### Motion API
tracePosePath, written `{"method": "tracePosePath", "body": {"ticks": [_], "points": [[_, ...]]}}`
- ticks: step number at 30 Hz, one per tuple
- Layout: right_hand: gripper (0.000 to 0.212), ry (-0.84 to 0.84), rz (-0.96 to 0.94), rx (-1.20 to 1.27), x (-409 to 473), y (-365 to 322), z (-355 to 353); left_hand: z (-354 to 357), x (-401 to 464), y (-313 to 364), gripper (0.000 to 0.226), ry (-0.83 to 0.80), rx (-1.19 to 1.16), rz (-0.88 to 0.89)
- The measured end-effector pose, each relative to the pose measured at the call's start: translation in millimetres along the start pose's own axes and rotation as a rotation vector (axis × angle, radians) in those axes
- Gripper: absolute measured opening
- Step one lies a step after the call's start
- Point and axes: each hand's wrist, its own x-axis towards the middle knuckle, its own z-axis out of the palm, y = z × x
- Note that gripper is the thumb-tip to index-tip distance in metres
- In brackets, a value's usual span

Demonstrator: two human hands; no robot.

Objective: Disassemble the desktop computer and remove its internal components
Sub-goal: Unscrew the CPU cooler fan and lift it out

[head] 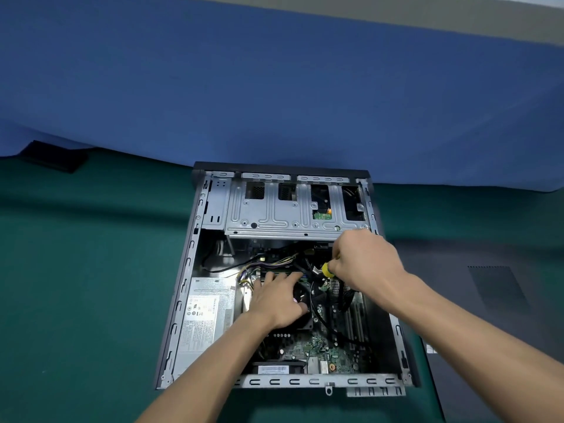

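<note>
An open desktop computer case point(183, 288) lies flat on a green mat, its inside facing up. My left hand point(277, 297) rests with straight fingers on the black CPU fan point(305, 315) in the middle of the green motherboard point(317, 352). My right hand point(363, 264) grips a screwdriver with a yellow handle point(328, 270) just right of the fan, near a bundle of black cables; its tip is hidden. A silver power supply point(207, 315) sits at the case's left, and a metal drive cage point(274, 212) spans the far end.
The removed dark side panel point(488, 300) lies on the mat to the right of the case. A blue cloth-covered wall point(274, 87) rises right behind the case. A small black object point(55, 157) sits at the far left. Green mat point(85, 270) stretches to the left.
</note>
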Motion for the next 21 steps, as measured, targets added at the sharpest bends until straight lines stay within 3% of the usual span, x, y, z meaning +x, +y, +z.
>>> {"method": "tracePosePath", "body": {"ticks": [3,5,14,21], "points": [[0.01,0.003,-0.07,-0.052,-0.2,-10.3,1.8,3.1,0.4,4.8,0.065,0.046,0.076,0.082],[0.009,0.015,-0.1,-0.073,-2.2,-12.7,0.8,2.2,2.0,6.9,0.058,0.05,0.0,0.089],[0.017,0.065,-0.074,-0.007,-13.0,7.0,-9.6,-13.6,34.8,26.0,0.02,-0.115,-0.542,-0.249],[0.019,0.051,0.024,0.067,-18.8,20.6,-16.5,-14.7,35.3,29.6,0.017,-0.14,-0.632,-0.3]]}}
